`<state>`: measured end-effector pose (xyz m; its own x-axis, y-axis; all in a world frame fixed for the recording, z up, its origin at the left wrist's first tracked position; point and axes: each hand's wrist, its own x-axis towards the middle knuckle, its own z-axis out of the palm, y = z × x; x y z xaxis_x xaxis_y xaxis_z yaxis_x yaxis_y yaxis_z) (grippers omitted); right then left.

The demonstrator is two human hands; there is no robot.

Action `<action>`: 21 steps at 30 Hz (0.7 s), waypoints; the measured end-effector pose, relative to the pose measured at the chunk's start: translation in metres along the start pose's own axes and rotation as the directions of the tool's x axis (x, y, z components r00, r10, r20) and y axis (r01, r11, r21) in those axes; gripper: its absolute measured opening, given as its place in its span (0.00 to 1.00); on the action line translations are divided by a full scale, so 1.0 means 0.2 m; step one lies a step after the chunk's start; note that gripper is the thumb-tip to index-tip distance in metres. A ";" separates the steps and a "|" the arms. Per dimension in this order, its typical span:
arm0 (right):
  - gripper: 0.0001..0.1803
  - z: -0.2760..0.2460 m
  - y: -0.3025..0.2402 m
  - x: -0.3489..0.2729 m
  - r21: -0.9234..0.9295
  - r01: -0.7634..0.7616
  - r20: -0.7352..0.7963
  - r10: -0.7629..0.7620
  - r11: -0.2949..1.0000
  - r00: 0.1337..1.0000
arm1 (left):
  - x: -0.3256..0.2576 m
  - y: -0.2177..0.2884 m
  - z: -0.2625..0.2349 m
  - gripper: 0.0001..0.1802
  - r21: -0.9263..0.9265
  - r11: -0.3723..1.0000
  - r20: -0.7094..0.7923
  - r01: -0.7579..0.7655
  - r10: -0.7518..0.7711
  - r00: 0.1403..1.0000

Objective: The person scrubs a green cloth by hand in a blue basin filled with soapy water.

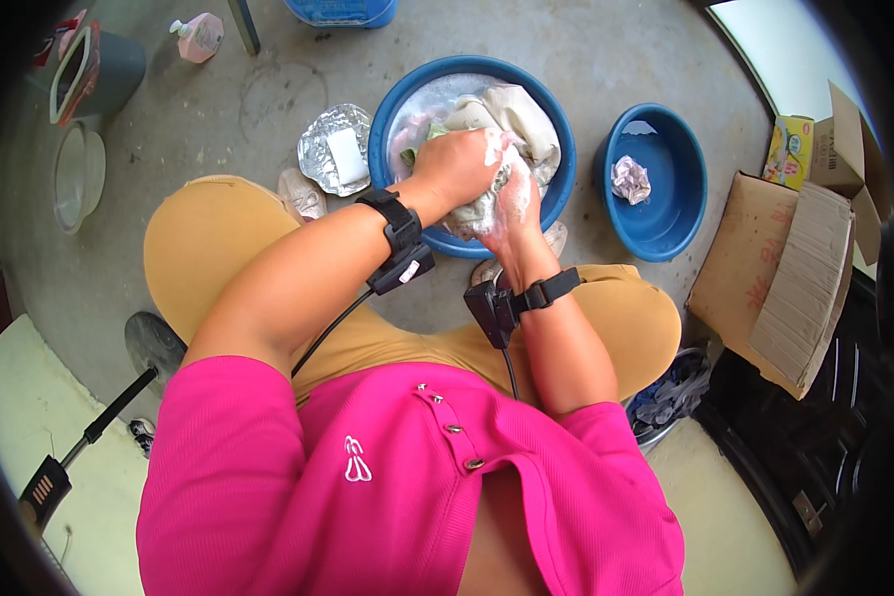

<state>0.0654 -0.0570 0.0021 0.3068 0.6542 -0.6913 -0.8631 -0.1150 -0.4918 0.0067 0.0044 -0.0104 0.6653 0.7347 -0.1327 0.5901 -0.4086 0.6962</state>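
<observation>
In front of me a round blue basin [384, 104] holds soapy water and wet laundry. Over its near side my left hand [455, 169] is closed in a fist on a sudsy, light-coloured cloth [479, 214]. My right hand [517, 194], foamy with lather, grips the same cloth, close against the left. A larger off-white garment [519, 124] lies bunched in the basin behind my hands, with a bit of green fabric [408, 156] at the left. What part of the cloth lies inside my fists is hidden.
Left of the basin, a white bar [347, 156] rests on crumpled foil [315, 149]. To the right stands a second blue basin [677, 214] with a crumpled pale cloth [630, 180]. Cardboard boxes [745, 253] stand farther right; a pink pump bottle [202, 38] and grey bucket [121, 74] are far left.
</observation>
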 end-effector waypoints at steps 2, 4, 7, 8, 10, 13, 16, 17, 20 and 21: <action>0.19 -0.20 0.00 0.12 0.035 0.001 0.026 -0.002 0.999 1.000 | -0.03 0.07 0.01 0.16 -0.044 0.999 -0.054 -0.006 0.004 0.999; 0.19 -0.49 0.01 0.26 0.050 0.063 0.301 -0.075 0.997 0.951 | -0.08 0.19 0.03 0.15 -0.001 0.981 0.024 -0.193 0.193 0.981; 0.19 -0.11 -0.03 0.02 0.059 0.021 0.124 -0.028 0.998 0.992 | -0.10 0.14 0.01 0.13 -0.076 0.982 0.025 -0.172 0.174 0.984; 0.19 -0.06 -0.04 0.00 0.039 -0.005 -0.078 0.008 0.999 0.997 | -0.06 0.10 -0.01 0.14 -0.054 0.989 0.022 -0.138 0.139 0.990; 0.19 -0.03 -0.03 -0.02 0.056 -0.016 0.021 0.015 0.998 1.000 | 0.00 0.05 -0.03 0.14 -0.028 0.999 -0.006 -0.031 0.030 1.000; 0.20 -0.17 -0.04 0.08 0.060 -0.001 0.203 -0.011 0.998 0.979 | -0.04 0.11 0.02 0.13 -0.011 0.993 -0.022 -0.121 0.120 0.992; 0.21 -0.13 -0.05 0.03 0.047 0.072 0.109 -0.076 0.996 0.991 | -0.09 0.16 0.03 0.13 -0.046 0.975 0.065 -0.217 0.220 0.973; 0.21 -0.12 -0.04 0.04 0.074 0.005 0.068 -0.010 0.997 0.998 | -0.07 0.12 0.02 0.14 -0.024 0.981 0.030 -0.193 0.194 0.981; 0.20 -0.08 -0.03 0.05 0.082 -0.056 0.039 0.053 0.995 0.998 | 0.01 0.01 0.00 0.15 0.024 1.000 -0.005 0.000 0.000 1.000; 0.19 -0.06 -0.03 0.05 0.062 -0.051 0.047 0.048 0.997 0.998 | 0.01 0.00 0.02 0.15 0.023 0.999 -0.009 -0.027 0.027 1.000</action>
<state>0.0780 -0.0593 -0.0076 0.2460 0.6824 -0.6883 -0.9008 -0.1012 -0.4224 0.0096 0.0039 -0.0145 0.6773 0.7278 -0.1076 0.5824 -0.4410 0.6829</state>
